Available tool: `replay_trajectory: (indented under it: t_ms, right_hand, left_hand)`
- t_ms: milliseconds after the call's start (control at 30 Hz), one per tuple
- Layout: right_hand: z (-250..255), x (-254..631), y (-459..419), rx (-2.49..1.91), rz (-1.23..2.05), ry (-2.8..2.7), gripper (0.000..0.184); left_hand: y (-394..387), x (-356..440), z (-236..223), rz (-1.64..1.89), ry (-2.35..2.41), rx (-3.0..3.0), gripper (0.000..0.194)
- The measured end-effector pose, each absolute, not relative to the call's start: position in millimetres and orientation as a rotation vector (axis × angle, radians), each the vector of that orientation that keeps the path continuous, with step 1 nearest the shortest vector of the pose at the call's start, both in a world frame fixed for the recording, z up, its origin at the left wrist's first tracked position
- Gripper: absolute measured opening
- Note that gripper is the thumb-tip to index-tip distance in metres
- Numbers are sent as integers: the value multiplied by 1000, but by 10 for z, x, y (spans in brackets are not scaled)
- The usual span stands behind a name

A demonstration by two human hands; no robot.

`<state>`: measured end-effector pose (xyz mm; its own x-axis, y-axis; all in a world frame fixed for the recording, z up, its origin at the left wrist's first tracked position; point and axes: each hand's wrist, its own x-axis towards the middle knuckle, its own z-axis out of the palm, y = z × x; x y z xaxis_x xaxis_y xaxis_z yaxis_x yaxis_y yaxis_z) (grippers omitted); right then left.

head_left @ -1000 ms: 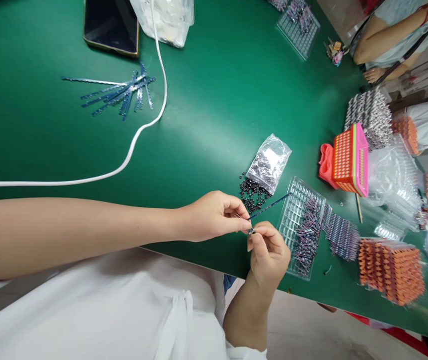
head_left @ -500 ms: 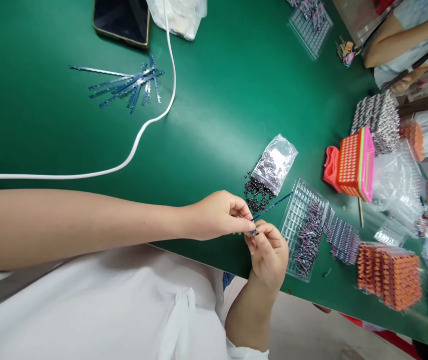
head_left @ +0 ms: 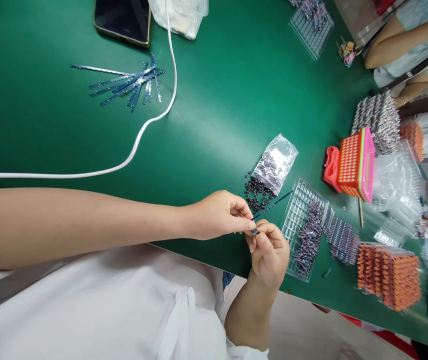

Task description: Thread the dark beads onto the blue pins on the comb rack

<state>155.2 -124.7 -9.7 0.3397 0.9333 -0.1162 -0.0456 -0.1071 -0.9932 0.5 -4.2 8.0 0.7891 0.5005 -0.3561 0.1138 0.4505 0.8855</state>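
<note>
My left hand reaches in from the left, its thumb and fingers closed in a pinch. My right hand is closed beside it, thumb and fingertips pinching too. Between the fingertips of both sits a small dark-blue patterned piece, mostly covered. A thin blue strip slants up and right from the fingertips toward a clear tray; whether it joins the small piece I cannot tell. Just above the hands, small dark beads lie spilled by the mouth of a clear plastic bag.
The clear ribbed tray holds many thin pink-and-blue pieces. Farther right are stacked orange packs and an orange-pink basket. A white cable, blue strips and a phone lie at left. Another person's arm shows top right.
Both hands stay almost in place, fingertips together. A little more of the small patterned piece shows between them. The other person's arm at top right has shifted slightly.
</note>
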Motion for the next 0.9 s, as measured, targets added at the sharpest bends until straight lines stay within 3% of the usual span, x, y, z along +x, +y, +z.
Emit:
replay_trajectory:
  t_ms: [900]
  right_hand:
    - [-113, 1565, -1267, -1477, 1036, -816, 12]
  left_hand:
    - [-47, 10, 68, 282, 678, 1169, 16]
